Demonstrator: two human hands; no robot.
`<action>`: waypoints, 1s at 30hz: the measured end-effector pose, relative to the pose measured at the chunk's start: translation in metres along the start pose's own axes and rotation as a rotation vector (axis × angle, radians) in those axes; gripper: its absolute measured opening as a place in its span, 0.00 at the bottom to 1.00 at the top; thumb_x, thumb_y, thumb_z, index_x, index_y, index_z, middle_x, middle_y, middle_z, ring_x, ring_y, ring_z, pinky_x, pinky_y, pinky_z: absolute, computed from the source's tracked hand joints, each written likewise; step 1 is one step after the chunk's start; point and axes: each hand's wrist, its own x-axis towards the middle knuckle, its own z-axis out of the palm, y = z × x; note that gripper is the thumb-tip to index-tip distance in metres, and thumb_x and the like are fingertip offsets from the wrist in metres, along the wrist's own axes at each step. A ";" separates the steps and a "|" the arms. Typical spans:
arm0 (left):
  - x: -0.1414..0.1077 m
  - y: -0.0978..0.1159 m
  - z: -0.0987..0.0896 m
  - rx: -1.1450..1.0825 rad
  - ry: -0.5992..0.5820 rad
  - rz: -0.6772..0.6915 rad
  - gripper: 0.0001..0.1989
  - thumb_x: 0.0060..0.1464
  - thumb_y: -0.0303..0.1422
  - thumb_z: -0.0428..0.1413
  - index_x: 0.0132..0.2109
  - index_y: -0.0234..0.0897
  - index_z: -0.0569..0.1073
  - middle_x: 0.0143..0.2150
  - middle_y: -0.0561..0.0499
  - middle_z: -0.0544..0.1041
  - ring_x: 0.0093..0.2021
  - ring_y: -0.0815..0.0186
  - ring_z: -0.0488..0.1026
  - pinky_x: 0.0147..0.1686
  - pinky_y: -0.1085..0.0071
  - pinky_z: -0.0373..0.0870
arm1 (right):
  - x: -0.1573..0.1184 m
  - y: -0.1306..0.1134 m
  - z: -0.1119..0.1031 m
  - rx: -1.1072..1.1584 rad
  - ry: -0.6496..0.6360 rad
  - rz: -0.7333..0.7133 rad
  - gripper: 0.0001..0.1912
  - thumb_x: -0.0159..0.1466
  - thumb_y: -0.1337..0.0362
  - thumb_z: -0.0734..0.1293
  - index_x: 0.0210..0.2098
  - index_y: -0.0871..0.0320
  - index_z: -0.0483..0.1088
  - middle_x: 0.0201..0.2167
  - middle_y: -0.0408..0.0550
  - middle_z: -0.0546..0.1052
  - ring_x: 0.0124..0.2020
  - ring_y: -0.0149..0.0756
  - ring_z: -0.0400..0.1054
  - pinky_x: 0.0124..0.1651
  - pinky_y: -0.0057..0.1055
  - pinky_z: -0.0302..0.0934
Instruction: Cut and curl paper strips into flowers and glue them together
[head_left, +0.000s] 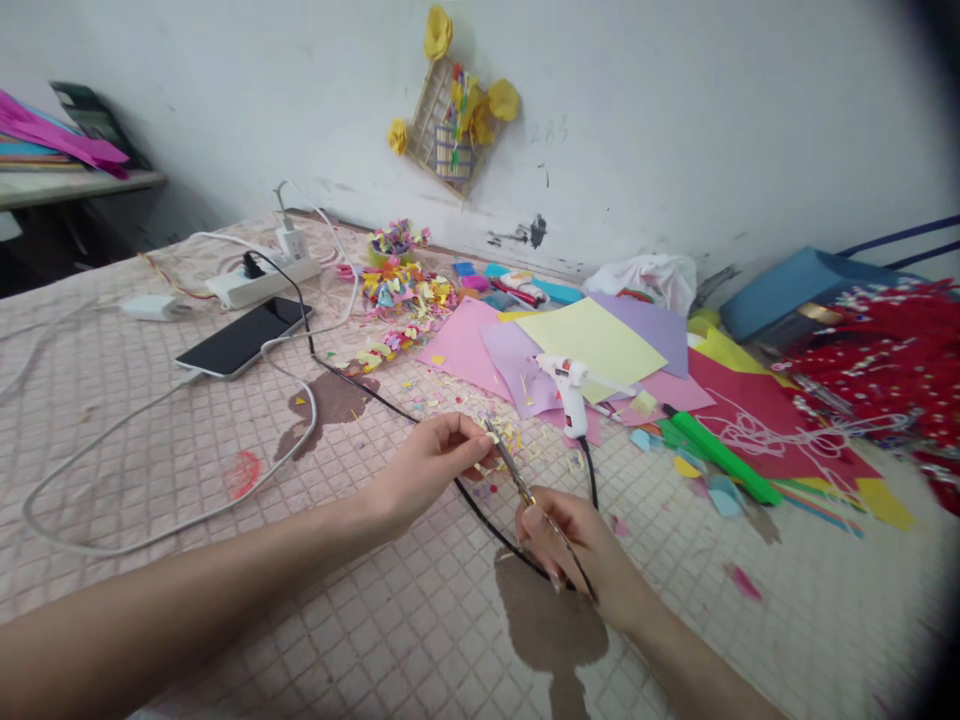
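My right hand [574,545] is closed around a pair of slim scissors [514,470] with silver blades and a gold-coloured part near the fingers. The blades point up and left, with their tips at my left hand [442,455]. Between the left thumb and fingers is a small pale yellow paper piece [493,438], touching or very near the blade tips. Tiny paper cuttings [517,435] lie scattered just beyond both hands. A white glue gun [570,390] stands behind them, its black cord running past my right hand.
Coloured paper sheets [592,335] and a green stick-like tool [720,455] lie to the right. A pile of paper bits [412,290] sits farther back. On the left are a phone [244,338], a power strip [262,280] and looping white cables. A red tinsel heap [885,350] stands far right.
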 end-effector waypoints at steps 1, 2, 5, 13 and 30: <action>0.000 0.000 0.000 -0.004 -0.001 0.000 0.10 0.52 0.35 0.57 0.29 0.34 0.67 0.28 0.52 0.74 0.29 0.71 0.69 0.31 0.73 0.65 | 0.000 0.000 0.000 -0.004 0.002 0.003 0.28 0.59 0.38 0.57 0.21 0.57 0.57 0.14 0.36 0.56 0.16 0.25 0.48 0.20 0.25 0.42; 0.000 0.000 0.000 -0.008 -0.004 0.000 0.10 0.52 0.35 0.57 0.29 0.34 0.67 0.28 0.52 0.74 0.29 0.70 0.69 0.32 0.73 0.65 | 0.000 0.000 0.000 -0.007 0.004 0.006 0.28 0.59 0.39 0.57 0.21 0.57 0.57 0.14 0.36 0.57 0.16 0.25 0.48 0.20 0.25 0.42; 0.001 0.000 0.000 -0.012 -0.006 0.008 0.10 0.52 0.35 0.57 0.29 0.34 0.67 0.28 0.52 0.74 0.30 0.70 0.69 0.32 0.73 0.65 | 0.000 0.001 0.000 -0.014 0.011 0.008 0.27 0.60 0.39 0.56 0.21 0.57 0.57 0.14 0.36 0.57 0.16 0.25 0.48 0.20 0.25 0.42; 0.003 0.000 -0.004 -0.002 -0.055 0.019 0.10 0.52 0.35 0.57 0.30 0.33 0.67 0.28 0.52 0.74 0.30 0.71 0.69 0.31 0.74 0.66 | 0.001 0.001 -0.001 -0.024 0.013 0.008 0.27 0.60 0.40 0.57 0.21 0.57 0.57 0.14 0.36 0.57 0.16 0.24 0.48 0.19 0.25 0.42; 0.012 0.005 -0.018 -0.038 -0.228 -0.005 0.12 0.50 0.37 0.60 0.32 0.32 0.68 0.29 0.51 0.76 0.31 0.71 0.72 0.35 0.73 0.67 | -0.002 0.006 -0.007 0.079 -0.080 0.000 0.27 0.60 0.39 0.56 0.26 0.59 0.61 0.13 0.35 0.57 0.13 0.23 0.49 0.17 0.23 0.42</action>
